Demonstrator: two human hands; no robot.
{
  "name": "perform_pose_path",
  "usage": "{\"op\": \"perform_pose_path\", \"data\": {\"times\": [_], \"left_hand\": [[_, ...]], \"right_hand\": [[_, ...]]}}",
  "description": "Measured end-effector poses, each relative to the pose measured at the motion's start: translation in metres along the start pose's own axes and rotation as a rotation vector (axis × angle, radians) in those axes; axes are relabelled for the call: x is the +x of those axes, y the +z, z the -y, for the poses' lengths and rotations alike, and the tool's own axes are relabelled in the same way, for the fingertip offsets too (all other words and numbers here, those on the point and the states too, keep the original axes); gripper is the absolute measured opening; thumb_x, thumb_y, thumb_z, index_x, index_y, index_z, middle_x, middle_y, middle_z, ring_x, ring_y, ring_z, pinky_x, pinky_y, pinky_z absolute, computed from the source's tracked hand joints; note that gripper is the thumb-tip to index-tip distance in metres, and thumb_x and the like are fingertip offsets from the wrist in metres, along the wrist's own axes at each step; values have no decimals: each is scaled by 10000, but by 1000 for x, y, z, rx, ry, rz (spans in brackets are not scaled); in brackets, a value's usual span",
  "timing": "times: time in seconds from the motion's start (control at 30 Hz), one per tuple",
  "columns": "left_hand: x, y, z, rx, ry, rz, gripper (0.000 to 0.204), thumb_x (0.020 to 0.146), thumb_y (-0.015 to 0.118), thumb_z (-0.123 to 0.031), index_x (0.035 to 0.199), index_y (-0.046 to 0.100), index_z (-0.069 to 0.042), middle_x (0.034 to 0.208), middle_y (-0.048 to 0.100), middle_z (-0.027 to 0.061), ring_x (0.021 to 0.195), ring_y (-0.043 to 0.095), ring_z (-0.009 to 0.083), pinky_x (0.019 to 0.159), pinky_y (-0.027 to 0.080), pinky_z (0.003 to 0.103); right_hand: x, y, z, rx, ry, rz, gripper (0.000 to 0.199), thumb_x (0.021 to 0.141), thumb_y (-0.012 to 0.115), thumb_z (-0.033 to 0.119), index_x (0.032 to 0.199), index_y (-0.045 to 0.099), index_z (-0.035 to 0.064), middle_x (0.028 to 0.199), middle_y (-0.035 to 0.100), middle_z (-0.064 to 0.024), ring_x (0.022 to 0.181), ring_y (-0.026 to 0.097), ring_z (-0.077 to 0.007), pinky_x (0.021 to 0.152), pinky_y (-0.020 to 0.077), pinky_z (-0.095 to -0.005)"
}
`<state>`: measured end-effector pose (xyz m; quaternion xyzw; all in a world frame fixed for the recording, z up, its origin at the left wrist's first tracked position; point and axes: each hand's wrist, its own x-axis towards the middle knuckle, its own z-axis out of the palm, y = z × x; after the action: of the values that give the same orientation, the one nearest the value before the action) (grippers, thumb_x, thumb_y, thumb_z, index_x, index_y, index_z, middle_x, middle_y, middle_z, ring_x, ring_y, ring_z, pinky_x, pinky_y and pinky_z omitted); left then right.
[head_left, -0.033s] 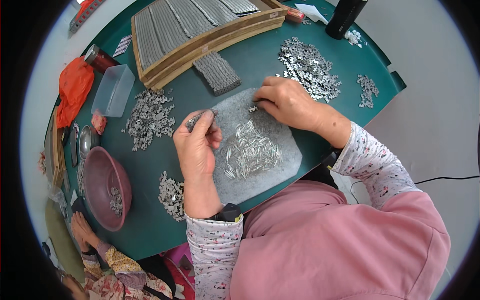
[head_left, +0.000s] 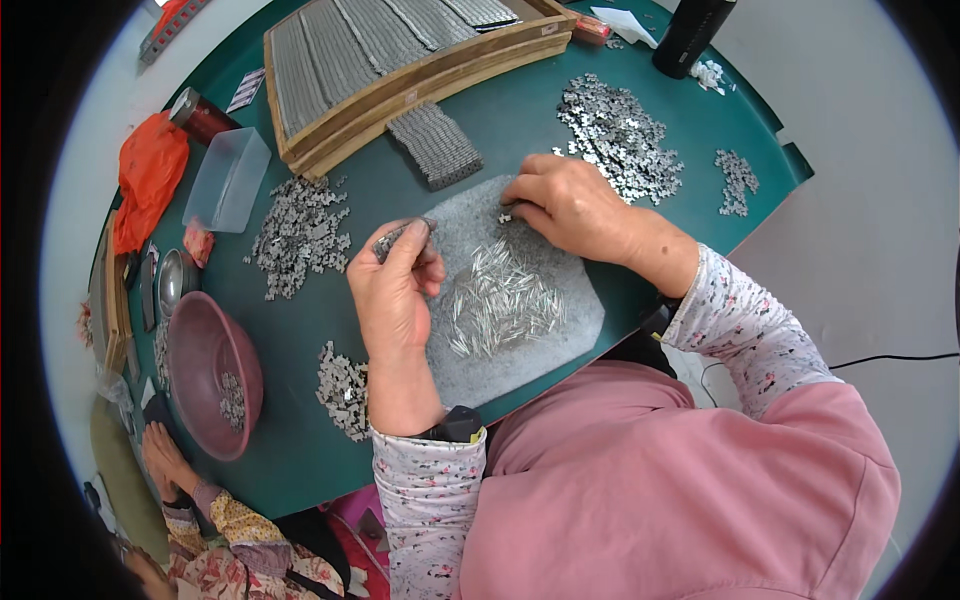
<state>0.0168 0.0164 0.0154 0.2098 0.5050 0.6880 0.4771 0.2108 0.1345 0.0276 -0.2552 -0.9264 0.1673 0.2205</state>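
My left hand (head_left: pixel 392 300) is closed around a short strip of grey metal links (head_left: pixel 388 243), mostly hidden by the fingers and thumb. My right hand (head_left: pixel 572 205) pinches a small silver metal link piece (head_left: pixel 505 217) between thumb and forefinger, over the far edge of a grey felt mat (head_left: pixel 470 385). Below both hands, a heap of thin silver pins (head_left: pixel 505 300) lies on that mat. Just beyond the mat rests a finished-looking block of joined grey links (head_left: pixel 435 145). A pile of loose link pieces (head_left: pixel 615 135) lies past my right hand.
A wooden tray (head_left: pixel 420 95) of link strips stands at the back. More loose pieces (head_left: pixel 298 235) lie left of the mat, near a clear plastic box (head_left: pixel 228 180) and a pink bowl (head_left: pixel 205 380). A black bottle (head_left: pixel 692 35) stands far right. Another person's hands (head_left: pixel 168 460) rest at lower left.
My right hand has shifted very slightly to the left with the small link piece. My left hand stays in place.
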Motion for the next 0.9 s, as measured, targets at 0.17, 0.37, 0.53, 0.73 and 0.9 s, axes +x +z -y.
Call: {"op": "perform_pose_path", "data": {"times": [0.17, 0.37, 0.53, 0.73, 0.9], "left_hand": [[0, -1, -1, -25, -14, 6, 114, 857, 691, -74, 893, 651, 27, 657, 602, 53, 500, 565, 118, 407, 390, 211], [0, -1, 3, 7, 33, 95, 110, 850, 694, -52, 925, 662, 22, 692, 630, 64, 536, 590, 119, 443, 435, 205], [-1, 2, 3, -3, 24, 120, 122, 853, 685, -33, 957, 666, 27, 735, 659, 87, 569, 620, 136, 472, 472, 213], [-2, 2, 4, -21, 34, 103, 141, 862, 680, -46, 972, 654, 38, 768, 672, 104, 593, 636, 158, 498, 487, 226], [-3, 3, 5, -26, 55, 103, 117, 859, 680, -34, 951, 668, 38, 748, 671, 100, 580, 635, 145, 502, 498, 220]], "right_hand": [[2, 10, 8, -78, -61, 17, 117, 770, 667, 87, 865, 654, 20, 826, 599, -131, 814, 620, -330, 724, 515, -419], [8, 10, 11, 58, -43, -9, 157, 766, 661, 71, 882, 594, -10, 815, 632, -139, 794, 631, -358, 703, 514, -426], [19, 14, 37, 611, 138, -141, 149, 809, 645, 43, 928, 589, -27, 749, 658, -149, 678, 659, -257, 622, 517, -348], [19, 26, 40, 687, 167, -132, 182, 844, 610, 23, 1022, 588, -9, 788, 608, -14, 722, 560, -69, 641, 486, -242], [19, 27, 47, 703, 193, -122, 162, 832, 603, 21, 991, 604, -10, 777, 613, -11, 723, 565, -65, 642, 483, -233]]}}
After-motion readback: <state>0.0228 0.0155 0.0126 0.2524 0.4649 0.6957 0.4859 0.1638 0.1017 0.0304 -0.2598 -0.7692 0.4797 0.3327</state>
